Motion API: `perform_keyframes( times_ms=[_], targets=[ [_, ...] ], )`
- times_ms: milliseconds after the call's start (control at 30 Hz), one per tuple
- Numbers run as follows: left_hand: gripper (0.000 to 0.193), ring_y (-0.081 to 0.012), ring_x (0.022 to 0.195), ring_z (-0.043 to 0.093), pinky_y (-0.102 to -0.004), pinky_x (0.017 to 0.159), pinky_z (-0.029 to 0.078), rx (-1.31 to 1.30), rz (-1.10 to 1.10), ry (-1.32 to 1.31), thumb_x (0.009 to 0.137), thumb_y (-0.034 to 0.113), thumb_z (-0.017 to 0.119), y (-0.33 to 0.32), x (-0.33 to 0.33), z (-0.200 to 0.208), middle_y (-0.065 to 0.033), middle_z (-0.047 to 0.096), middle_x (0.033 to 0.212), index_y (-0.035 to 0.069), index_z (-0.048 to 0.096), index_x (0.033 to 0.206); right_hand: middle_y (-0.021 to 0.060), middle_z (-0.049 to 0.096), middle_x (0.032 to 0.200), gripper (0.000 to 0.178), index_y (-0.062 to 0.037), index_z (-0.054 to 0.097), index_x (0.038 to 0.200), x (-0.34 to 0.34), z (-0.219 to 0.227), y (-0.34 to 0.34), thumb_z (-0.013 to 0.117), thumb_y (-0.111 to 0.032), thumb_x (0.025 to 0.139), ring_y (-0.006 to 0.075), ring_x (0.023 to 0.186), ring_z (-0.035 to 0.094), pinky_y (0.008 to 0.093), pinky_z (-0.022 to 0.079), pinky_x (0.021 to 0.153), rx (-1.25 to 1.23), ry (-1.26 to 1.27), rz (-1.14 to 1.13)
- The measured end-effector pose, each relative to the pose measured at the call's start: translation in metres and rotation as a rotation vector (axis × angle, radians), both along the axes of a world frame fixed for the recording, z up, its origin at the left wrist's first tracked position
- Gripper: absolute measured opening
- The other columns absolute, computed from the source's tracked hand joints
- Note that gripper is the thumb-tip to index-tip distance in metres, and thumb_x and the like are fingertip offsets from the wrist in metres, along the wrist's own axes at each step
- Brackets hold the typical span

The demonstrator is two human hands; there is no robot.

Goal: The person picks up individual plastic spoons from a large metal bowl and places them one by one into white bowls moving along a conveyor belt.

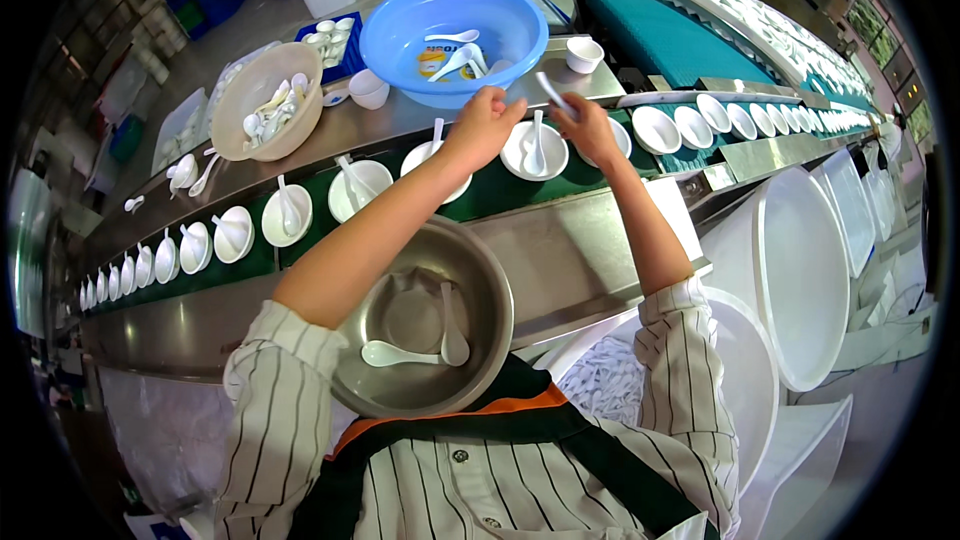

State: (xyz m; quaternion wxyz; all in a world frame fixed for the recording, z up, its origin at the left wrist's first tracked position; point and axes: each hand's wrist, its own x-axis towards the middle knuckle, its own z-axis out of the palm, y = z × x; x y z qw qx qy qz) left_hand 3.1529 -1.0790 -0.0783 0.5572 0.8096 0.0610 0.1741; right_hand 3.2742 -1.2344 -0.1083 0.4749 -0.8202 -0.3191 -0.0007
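Note:
A white soup spoon (552, 92) is pinched in my right hand (590, 130), above the conveyor and near the front of a blue plastic basin (380, 55). My left hand (485, 128) is closed just in front of that basin; anything in its fingers is hidden. Between and below my hands, a white bowl (513, 157) on the green conveyor belt (385, 208) has a spoon (537, 148) standing in it. Under my right hand, another white bowl (622, 143) is partly covered. Several spoons lie inside the blue basin.
A steel basin (490, 270) with two spoons stands close to my body. Left along the belt runs a row of spooned bowls (287, 215); bowls without spoons (656, 129) line the right. A cream basin (225, 110) holds spoons. Large white tubs (790, 270) stand at right.

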Motion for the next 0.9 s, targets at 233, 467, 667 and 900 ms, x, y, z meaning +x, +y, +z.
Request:
perform_keyframes(
  times_ms=[233,467,667,900],
  targets=[
    [0.033,-0.0280,0.086,0.055,-0.0369,0.075,0.043,0.996,-0.899,0.522,0.072,0.030,0.065,0.017,-0.194,-0.001,-0.0132,0.057,0.089,0.003,0.056,0.088,0.0199,0.060,0.080,0.022,0.0003,0.053,0.088,0.017,-0.052,-0.010,0.053,-0.021,0.082,0.0355,0.076,0.058,0.0441,0.045,0.067,-0.383,-0.359,-0.240],
    [0.023,-0.0287,0.079,0.056,-0.0398,0.071,0.042,0.943,-0.949,0.647,0.071,0.021,0.063,0.034,-0.246,-0.046,-0.0121,0.059,0.083,0.004,0.056,0.084,0.0144,0.061,0.083,0.017,-0.0019,0.057,0.091,-0.097,0.044,0.037,0.057,-0.010,0.077,0.0309,0.078,0.059,0.0376,0.048,0.066,-0.081,-0.377,0.319],
    [0.019,-0.0189,0.064,0.055,-0.0317,0.059,0.042,0.406,-1.113,0.770,0.077,0.019,0.062,0.046,-0.212,0.042,-0.0091,0.058,0.069,0.001,0.058,0.083,0.0063,0.060,0.095,0.018,-0.0057,0.062,0.090,-0.221,0.017,0.059,0.055,-0.013,0.074,0.0237,0.083,0.060,0.0336,0.050,0.067,-0.774,-0.795,1.094],
    [0.017,-0.0066,0.065,0.054,-0.0213,0.058,0.044,-0.170,-0.499,0.393,0.081,0.019,0.059,0.093,-0.184,0.055,-0.0007,0.059,0.075,0.003,0.059,0.087,0.0077,0.063,0.082,0.019,-0.0115,0.062,0.091,-0.209,0.045,0.057,0.062,-0.016,0.072,0.0249,0.080,0.060,0.0359,0.047,0.069,-1.081,-0.261,1.239]
  ],
)
